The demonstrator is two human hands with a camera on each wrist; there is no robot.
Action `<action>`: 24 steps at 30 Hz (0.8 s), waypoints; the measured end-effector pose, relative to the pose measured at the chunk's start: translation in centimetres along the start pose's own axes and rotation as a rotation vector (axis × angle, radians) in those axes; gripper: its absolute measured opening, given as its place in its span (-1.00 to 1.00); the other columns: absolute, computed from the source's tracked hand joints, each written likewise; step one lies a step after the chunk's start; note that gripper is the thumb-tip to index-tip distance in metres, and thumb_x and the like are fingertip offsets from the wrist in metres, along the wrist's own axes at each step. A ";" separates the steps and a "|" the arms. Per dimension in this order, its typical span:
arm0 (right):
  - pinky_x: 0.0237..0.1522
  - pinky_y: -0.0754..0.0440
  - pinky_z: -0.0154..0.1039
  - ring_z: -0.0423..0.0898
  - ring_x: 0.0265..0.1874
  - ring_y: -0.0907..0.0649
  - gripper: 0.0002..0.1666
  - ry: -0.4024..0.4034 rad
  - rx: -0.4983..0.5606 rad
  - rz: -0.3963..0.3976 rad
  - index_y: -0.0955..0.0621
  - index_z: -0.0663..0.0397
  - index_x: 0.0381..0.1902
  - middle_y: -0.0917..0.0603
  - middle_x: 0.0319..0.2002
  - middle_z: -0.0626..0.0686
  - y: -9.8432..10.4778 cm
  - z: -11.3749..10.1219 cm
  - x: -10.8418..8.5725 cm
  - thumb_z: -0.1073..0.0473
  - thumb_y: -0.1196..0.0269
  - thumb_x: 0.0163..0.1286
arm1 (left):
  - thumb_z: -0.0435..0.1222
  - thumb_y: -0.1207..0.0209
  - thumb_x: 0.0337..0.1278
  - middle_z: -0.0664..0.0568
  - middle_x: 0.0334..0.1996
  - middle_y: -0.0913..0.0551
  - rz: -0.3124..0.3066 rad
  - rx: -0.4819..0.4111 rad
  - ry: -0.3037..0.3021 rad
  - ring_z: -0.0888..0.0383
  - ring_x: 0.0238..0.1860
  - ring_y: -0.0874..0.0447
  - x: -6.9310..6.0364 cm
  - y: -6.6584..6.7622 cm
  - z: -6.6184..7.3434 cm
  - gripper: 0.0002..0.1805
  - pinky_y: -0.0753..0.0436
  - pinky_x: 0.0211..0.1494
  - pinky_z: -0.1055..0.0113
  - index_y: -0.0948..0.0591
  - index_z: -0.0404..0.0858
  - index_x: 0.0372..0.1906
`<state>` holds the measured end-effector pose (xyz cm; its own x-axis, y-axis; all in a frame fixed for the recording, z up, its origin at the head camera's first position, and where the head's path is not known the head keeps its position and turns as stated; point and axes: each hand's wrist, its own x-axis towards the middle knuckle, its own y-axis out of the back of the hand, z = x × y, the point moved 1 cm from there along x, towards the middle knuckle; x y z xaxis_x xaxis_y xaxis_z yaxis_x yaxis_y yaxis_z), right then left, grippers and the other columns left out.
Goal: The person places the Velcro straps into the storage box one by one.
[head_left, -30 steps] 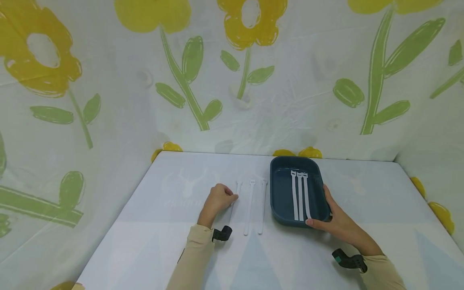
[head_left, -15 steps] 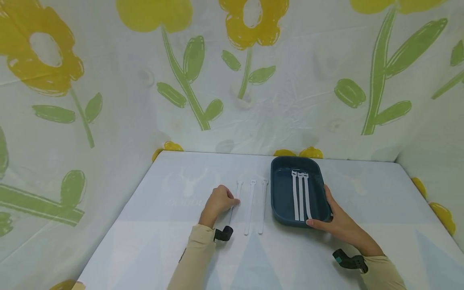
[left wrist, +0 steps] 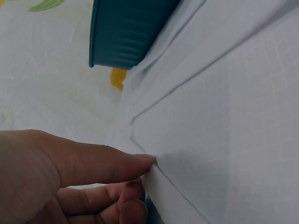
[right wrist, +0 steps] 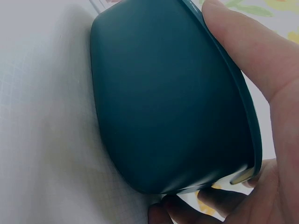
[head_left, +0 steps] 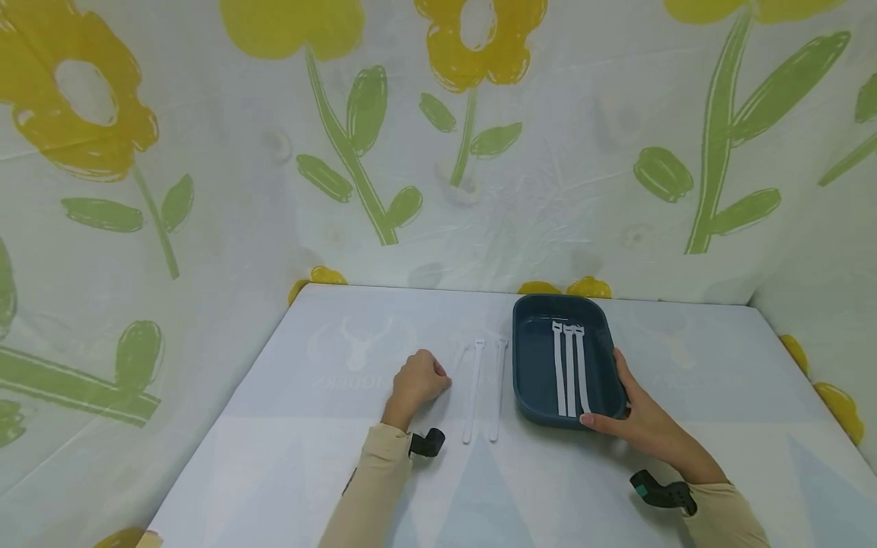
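Note:
My left hand (head_left: 419, 378) pinches a white cable strap (left wrist: 163, 198) between thumb and fingers; in the head view that strap is blurred and its lower part cannot be made out. To its right, two more white cable straps lie side by side on the table, a nearer strap (head_left: 473, 399) and a farther strap (head_left: 498, 399). A dark teal tray (head_left: 533, 365) stands right of them, with three white straps (head_left: 569, 373) laid lengthwise inside. My right hand (head_left: 640, 426) grips the tray's front right corner, thumb over the rim and fingers around the outer wall.
The white table (head_left: 294, 457) has faint printed patterns. Its back edge meets a hanging cloth (head_left: 562, 205) with yellow flowers and green leaves, which also covers the sides. A black wrist camera (head_left: 428, 443) sits on the left wrist, another camera (head_left: 658, 491) on the right.
The leftmost strap, lying flat earlier under my left fingertips, now tilts and blurs in their pinch. My left hand has shifted very slightly. The right hand and tray hold still.

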<state>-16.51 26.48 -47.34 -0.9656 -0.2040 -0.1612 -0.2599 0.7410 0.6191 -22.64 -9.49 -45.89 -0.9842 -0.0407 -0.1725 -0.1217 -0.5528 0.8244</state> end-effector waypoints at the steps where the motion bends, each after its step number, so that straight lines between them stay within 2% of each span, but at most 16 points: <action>1: 0.36 -0.22 0.60 0.59 0.54 -0.04 0.53 -0.001 -0.001 0.000 0.51 -0.18 0.64 0.24 0.65 0.44 0.0 0.0 0.0 -0.15 -0.44 0.28 | -0.29 -0.41 0.15 -0.03 -0.41 -0.72 0.000 -0.003 -0.002 0.07 -0.38 -0.65 0.0 0.0 0.0 -0.87 -0.67 -0.25 0.12 -0.69 -0.26 -0.38; 10: 0.35 -0.23 0.60 0.59 0.54 -0.03 0.53 -0.007 -0.011 -0.001 0.52 -0.19 0.64 0.25 0.65 0.44 0.0 0.0 0.0 -0.17 -0.44 0.28 | -0.33 -0.33 0.16 -0.06 -0.40 -0.73 -0.006 -0.020 -0.014 0.07 -0.41 -0.64 0.1 -0.3 -0.2 -0.91 -0.64 -0.32 0.19 -0.70 -0.30 -0.36; 16: 0.36 -0.20 0.61 0.59 0.55 -0.01 0.54 -0.004 -0.005 -0.003 0.52 -0.19 0.64 0.28 0.65 0.43 0.1 0.0 -0.1 -0.16 -0.44 0.28 | -0.34 -0.34 0.15 -0.07 -0.38 -0.75 -0.001 -0.038 -0.027 0.08 -0.40 -0.65 0.1 0.2 -0.2 -0.92 -0.64 -0.32 0.21 -0.73 -0.29 -0.36; 21: 0.36 -0.18 0.62 0.59 0.55 0.01 0.53 0.001 0.005 -0.005 0.52 -0.19 0.64 0.29 0.65 0.42 0.1 -0.1 -0.1 -0.14 -0.44 0.28 | -0.36 -0.35 0.17 -0.07 -0.32 -0.78 -0.053 -0.100 -0.034 0.11 -0.34 -0.70 0.4 0.6 -0.7 -0.92 -0.68 -0.23 0.22 -0.75 -0.30 -0.26; 24: 0.35 -0.19 0.62 0.60 0.55 0.00 0.53 0.003 0.005 -0.006 0.52 -0.19 0.63 0.29 0.65 0.42 0.0 0.0 -0.1 -0.14 -0.44 0.29 | -0.38 -0.35 0.19 -0.07 -0.33 -0.80 -0.097 -0.147 -0.044 0.16 -0.38 -0.71 0.6 0.8 -1.0 -0.87 -0.67 -0.26 0.30 -0.75 -0.33 -0.19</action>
<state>-16.47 26.51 -47.29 -0.9641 -0.2101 -0.1626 -0.2655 0.7427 0.6147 -23.16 -10.82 -45.89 -0.9737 0.0533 -0.2214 -0.1996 -0.6681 0.7168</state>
